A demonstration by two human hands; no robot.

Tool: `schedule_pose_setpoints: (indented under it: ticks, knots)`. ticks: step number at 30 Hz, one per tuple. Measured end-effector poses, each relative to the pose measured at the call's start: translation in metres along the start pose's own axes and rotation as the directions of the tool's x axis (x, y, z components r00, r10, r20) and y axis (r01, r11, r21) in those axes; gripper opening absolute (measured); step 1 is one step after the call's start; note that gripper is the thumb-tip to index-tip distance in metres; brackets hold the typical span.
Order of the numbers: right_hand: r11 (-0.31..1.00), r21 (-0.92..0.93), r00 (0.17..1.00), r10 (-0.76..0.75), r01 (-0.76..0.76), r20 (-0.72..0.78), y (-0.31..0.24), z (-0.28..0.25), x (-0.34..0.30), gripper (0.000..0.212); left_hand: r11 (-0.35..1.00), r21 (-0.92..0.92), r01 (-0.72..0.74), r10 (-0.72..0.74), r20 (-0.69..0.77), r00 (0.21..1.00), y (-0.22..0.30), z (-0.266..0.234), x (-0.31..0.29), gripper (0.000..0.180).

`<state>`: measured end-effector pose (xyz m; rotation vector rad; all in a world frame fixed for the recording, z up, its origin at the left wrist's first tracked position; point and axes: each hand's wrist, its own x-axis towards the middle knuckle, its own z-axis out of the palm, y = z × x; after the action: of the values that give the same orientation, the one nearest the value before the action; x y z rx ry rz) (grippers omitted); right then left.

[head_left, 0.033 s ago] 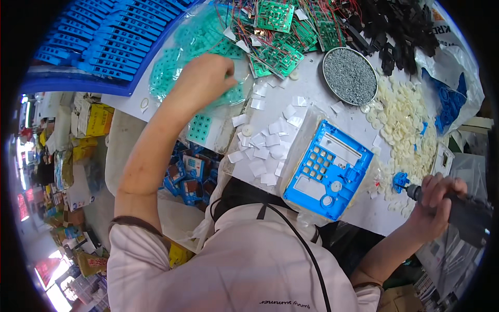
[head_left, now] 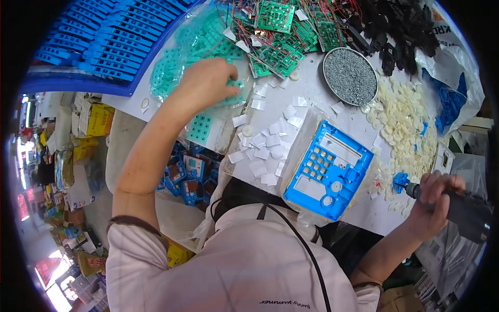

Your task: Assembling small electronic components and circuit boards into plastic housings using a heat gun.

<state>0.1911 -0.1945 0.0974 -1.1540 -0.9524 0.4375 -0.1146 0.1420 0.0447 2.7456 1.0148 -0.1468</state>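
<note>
My left hand [head_left: 208, 80] is at the clear plastic bag of teal rubber keypads [head_left: 169, 73], its fingers curled toward the thumb. Teal keypads show beside the fingertips, but what they grip, if anything, is unclear. My right hand [head_left: 435, 200] is wrapped round a black power screwdriver [head_left: 470, 216], whose tip points left toward a small blue plastic part [head_left: 400, 182]. Between the hands, a blue plastic casing [head_left: 325, 171] with square key holes lies tilted on a wrapped stack at the table's near edge. A loose teal keypad sheet [head_left: 199, 128] lies below my left wrist.
Green circuit boards [head_left: 280, 57] with wires lie at the back. A round dish of small screws [head_left: 349, 76] stands right of them, beside cream plastic discs [head_left: 405, 125]. White paper squares [head_left: 273, 139] are scattered mid-table. A blue crate [head_left: 114, 47] holds blue parts at far left.
My left hand has shifted slightly down and toward me at the bag of keypads. My right hand and the power screwdriver stay nearly where they were.
</note>
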Motion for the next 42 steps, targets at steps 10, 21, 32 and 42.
schedule_pose_setpoints:
  ticks: [10,21,32,42]
  knots:
    - [0.999,-0.018,0.999,-0.032,0.033,0.036,0.019,0.001,-0.001,0.049,0.94,-0.325,-0.103,-0.027,-0.372,0.928,-0.009,-0.007,0.008,0.019]
    - [0.759,-0.534,0.926,-0.34,0.373,0.164,-0.013,0.074,-0.036,0.069,0.351,-0.657,-0.668,0.146,-0.666,0.731,0.104,0.023,-0.049,0.039]
    - [0.911,-0.281,0.895,-0.17,0.303,0.412,0.037,0.09,-0.038,0.032,0.218,-0.698,-0.682,0.245,-0.638,0.73,0.144,0.066,-0.078,0.043]
    - [0.904,-0.426,0.73,0.27,0.032,0.628,0.036,0.073,-0.011,0.019,0.594,-0.778,-0.205,0.148,-0.145,0.978,0.117,0.052,-0.092,0.025]
